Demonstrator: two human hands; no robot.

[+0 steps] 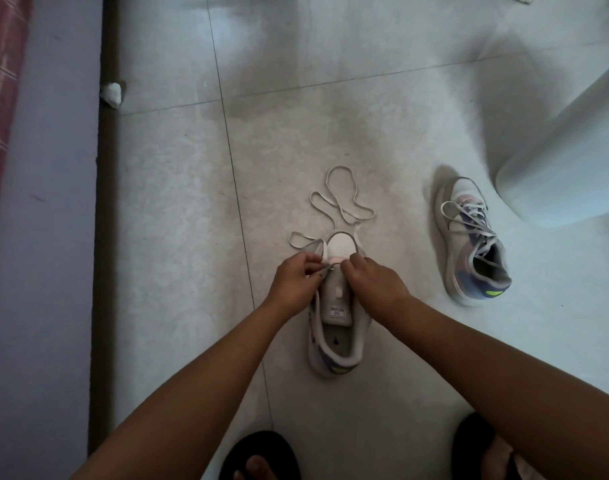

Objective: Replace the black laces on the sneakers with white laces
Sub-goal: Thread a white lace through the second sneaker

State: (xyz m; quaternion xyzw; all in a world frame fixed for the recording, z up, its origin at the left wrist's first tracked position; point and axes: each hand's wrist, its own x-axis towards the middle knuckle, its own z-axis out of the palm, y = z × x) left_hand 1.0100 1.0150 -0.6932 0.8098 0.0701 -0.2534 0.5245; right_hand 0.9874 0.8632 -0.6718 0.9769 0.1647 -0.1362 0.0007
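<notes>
Down on the pale tiled floor (365, 98) sits the grey-and-white sneaker with the blue heel (334, 344), toe pointing away from the person, tongue folded back and its eyelets nearly bare. A long, flat white lace (341, 202) is threaded at the toe end only, the rest trailing in loose loops on the floor just beyond the toe. The left hand (298, 280) is curled at the left eyelet row, its grip pinching the lace end between thumb and fingertips; the right hand (374, 277) is curled on the opposite side of the tongue, fingers closed on the upper's edge or the lace there — exactly which is hidden by the knuckles. This looks like early lacing on this shoe, with most eyelets to go. The lace should handle as limp, light and prone to twisting, so the stiff tip is the place to take it; the shoe itself is light and would slide on smooth tile, so steadying the upper makes sense. To the right of this sneaker, well apart, lies its mate, a matching grey-and-blue sneaker (472, 244), already carrying pale laces. Nearer the person, black sandals (261, 455) show at the bottom edge.
</notes>
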